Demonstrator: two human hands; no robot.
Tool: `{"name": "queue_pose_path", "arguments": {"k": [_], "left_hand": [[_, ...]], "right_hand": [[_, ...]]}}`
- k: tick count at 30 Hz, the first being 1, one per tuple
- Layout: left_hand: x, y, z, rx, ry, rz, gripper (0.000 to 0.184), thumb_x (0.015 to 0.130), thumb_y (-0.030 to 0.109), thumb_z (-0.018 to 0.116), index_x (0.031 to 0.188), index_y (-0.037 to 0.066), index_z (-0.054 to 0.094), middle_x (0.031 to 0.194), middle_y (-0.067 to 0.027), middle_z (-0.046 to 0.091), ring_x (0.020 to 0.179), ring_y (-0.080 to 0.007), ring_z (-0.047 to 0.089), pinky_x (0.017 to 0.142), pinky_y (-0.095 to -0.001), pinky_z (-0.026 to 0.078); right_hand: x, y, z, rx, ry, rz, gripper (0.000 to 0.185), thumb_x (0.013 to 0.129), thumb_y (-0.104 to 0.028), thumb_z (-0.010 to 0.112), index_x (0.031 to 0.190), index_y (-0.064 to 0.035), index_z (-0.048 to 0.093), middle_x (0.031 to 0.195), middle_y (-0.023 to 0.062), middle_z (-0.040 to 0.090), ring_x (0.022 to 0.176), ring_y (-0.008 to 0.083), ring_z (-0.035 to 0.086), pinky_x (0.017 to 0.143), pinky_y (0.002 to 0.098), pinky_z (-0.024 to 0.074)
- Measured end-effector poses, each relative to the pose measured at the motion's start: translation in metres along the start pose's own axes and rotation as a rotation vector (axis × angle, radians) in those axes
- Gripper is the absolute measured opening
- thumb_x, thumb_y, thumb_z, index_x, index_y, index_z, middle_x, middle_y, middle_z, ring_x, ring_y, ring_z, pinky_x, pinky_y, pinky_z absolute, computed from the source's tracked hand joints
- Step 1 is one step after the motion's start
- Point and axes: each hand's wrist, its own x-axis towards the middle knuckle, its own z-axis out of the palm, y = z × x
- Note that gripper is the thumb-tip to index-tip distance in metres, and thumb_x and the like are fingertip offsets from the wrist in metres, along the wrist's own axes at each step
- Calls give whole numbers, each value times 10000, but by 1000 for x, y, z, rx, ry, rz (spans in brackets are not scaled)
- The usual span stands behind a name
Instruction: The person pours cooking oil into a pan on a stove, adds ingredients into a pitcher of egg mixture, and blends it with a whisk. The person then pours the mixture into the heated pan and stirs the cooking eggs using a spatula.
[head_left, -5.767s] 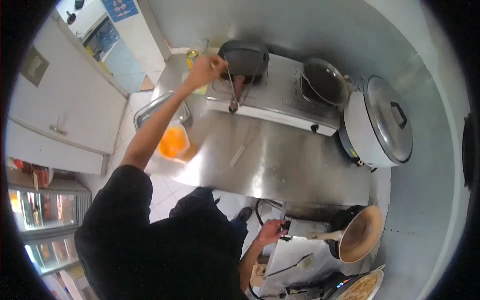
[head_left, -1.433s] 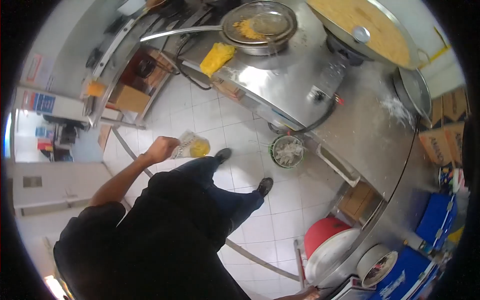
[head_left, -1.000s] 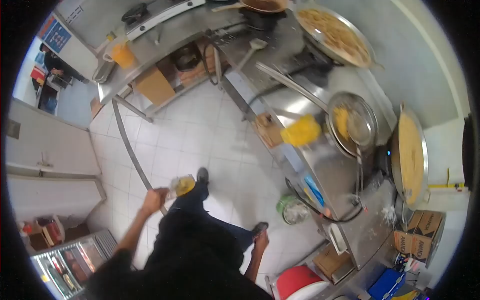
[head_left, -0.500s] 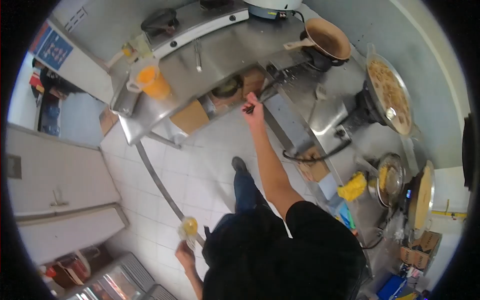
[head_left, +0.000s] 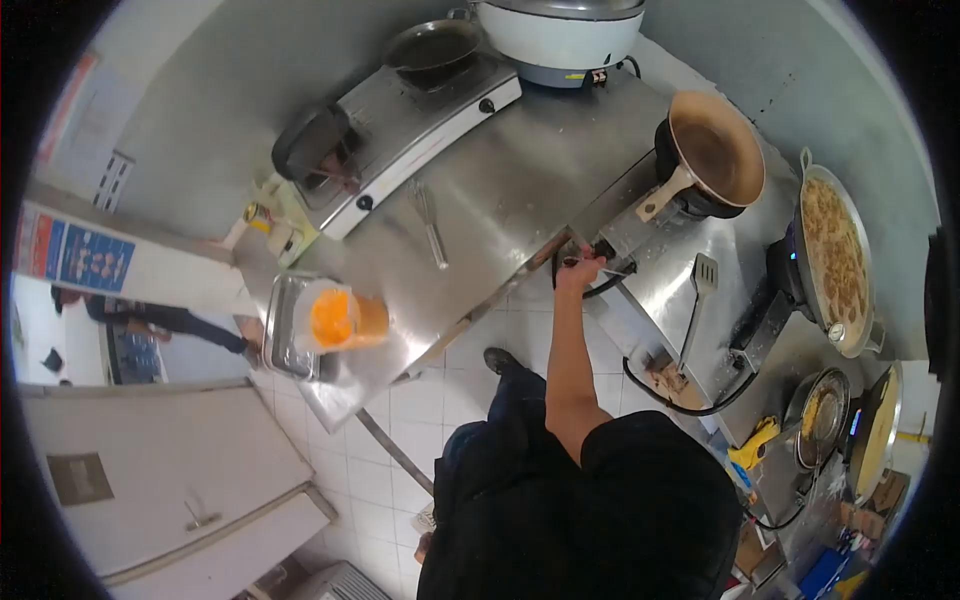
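At the gap between the steel counter (head_left: 500, 205) and a lower steel stovetop (head_left: 660, 305), right hand (head_left: 583, 266) with fingers curled by a dark fitting (head_left: 604, 248); grip impossible to tell. Low beside the black shirt (head_left: 600, 510), left hand (head_left: 424, 546) partly hidden, closed on a small packet (head_left: 425, 519) above pale floor tiles (head_left: 415, 420). On the counter, whisk (head_left: 435, 240), metal tray (head_left: 274, 340), orange-filled jug (head_left: 350, 320); on the stovetop, tan pan (head_left: 712, 150), slotted spatula (head_left: 705, 275).
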Motion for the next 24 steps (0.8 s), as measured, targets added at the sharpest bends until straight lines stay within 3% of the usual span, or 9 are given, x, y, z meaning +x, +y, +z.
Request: {"name": "queue_pose_path", "arguments": {"k": [2,4,7,10,15,17,18,20,24], "left_hand": [[39,-27,16,-157,48,109,136,838,91,584,789,-6,665,628,-140,620,538,-232,607,500,-338,462],[82,-38,22,-411,94,286,101,817,89,624,799,-2,665,637,-125,624,545,-211,611,509,-317,469],[122,-2,8,-279,297,273,86,813,70,648,822,-15,652,638,-131,617,556,-199,609,528,-307,480],[180,21,-27,-347,-10,238,75,830,31,628,808,-40,637,642,-156,612,584,-175,616,540,-308,485],[233,13,-46,-496,25,118,107,852,38,601,776,-36,614,634,-184,581,575,-222,621,525,-332,470],[261,11,-30,322,15,5,172,886,109,570,762,-3,608,625,-177,565,547,-252,588,513,-350,451],[262,11,-38,326,10,15,172,886,109,570,762,-3,608,625,-177,565,547,-252,588,513,-350,451],[249,75,-90,-26,40,537,222,911,176,536,765,26,609,613,-170,547,536,-283,558,506,-355,439],[251,93,-106,-168,-133,256,215,901,195,546,767,41,612,616,-160,546,539,-315,540,498,-346,434]], "right_hand": [[-5,-7,9,259,-34,160,321,988,-374,336,818,-159,503,632,-59,431,540,119,353,573,303,322],[-4,-11,3,336,-74,218,313,986,-365,336,829,-160,514,628,-56,432,542,118,357,568,300,320],[-1,-11,-8,437,-139,287,313,983,-350,335,837,-156,532,616,-48,432,541,119,358,564,297,318],[-10,-15,10,477,-90,265,327,982,-335,329,833,-142,546,603,-40,423,533,123,347,565,300,319],[-12,-11,9,640,-93,241,336,974,-324,339,818,-120,555,600,-30,444,513,125,349,562,306,319],[-5,-7,4,709,-212,238,330,966,-318,346,810,-115,555,606,-25,476,509,125,372,559,306,321],[-3,-7,0,732,-254,269,333,963,-315,343,794,-115,549,631,-20,526,517,128,400,564,310,336],[-10,-11,5,673,-178,249,326,963,-313,350,793,-116,547,640,-20,541,514,126,405,564,311,345],[-5,-3,4,451,-56,99,270,980,-340,456,846,-121,539,675,-19,539,534,108,421,534,303,359]]}}
